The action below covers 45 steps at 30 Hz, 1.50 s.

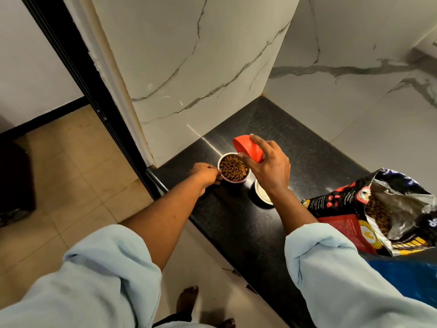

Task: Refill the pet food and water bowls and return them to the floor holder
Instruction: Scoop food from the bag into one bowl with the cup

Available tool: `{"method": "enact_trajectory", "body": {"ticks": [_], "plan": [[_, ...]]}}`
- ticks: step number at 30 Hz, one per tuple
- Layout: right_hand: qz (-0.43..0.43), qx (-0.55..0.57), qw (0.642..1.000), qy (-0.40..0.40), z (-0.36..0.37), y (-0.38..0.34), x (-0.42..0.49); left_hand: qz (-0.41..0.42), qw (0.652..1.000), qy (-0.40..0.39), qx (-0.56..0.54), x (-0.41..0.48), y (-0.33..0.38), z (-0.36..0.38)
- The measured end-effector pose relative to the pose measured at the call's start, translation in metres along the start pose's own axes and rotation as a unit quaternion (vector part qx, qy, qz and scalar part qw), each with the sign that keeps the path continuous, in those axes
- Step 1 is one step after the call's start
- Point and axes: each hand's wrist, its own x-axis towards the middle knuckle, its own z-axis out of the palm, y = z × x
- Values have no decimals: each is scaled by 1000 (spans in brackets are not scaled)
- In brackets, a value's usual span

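On the counter (295,129) the food bowl (234,168) looks full, left hand (205,174) gripping its side, right hand (268,168) clasping the tipped red scoop (247,147) above it; watering the nearer bowl (262,194) and returning both seem left.

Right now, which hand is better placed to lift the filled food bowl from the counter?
Left: the left hand grips the food bowl at its side; the right hand holds the red scoop above it.

The white bowl (261,194) sits half hidden behind the right forearm (292,210).
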Motion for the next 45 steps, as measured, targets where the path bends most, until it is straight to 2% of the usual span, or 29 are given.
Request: {"method": "enact_trajectory", "body": {"ticks": [3,6,9,14,18,24,28,31,35,38,42,45], "plan": [[49,78,996,9,0,-4,-1,6,1000,-5,-5,-1,0,0],[76,133,988,-20,3,-8,-4,9,1000,-3,-6,-2,0,0],[81,132,987,-51,7,-11,-8,9,1000,-3,0,-4,0,0],[87,140,986,-35,5,-12,-11,2,1000,8,13,-3,0,0],[129,170,977,-23,2,-10,-14,4,1000,12,6,-1,-3,3],[231,243,941,43,-22,-8,-12,12,999,40,26,0,-1,4],[292,314,901,69,-46,-3,-6,27,990,107,92,-8,6,2],[313,333,886,81,-69,2,-3,54,983,139,105,-15,16,9],[318,322,883,124,-107,7,-4,109,979,141,95,-31,41,31],[321,292,887,155,-137,15,-5,157,977,109,95,-44,61,52],[299,200,902,238,-185,31,-18,228,969,47,87,-66,77,90],[313,128,903,264,-217,48,-33,260,961,8,91,-85,81,117]]}}
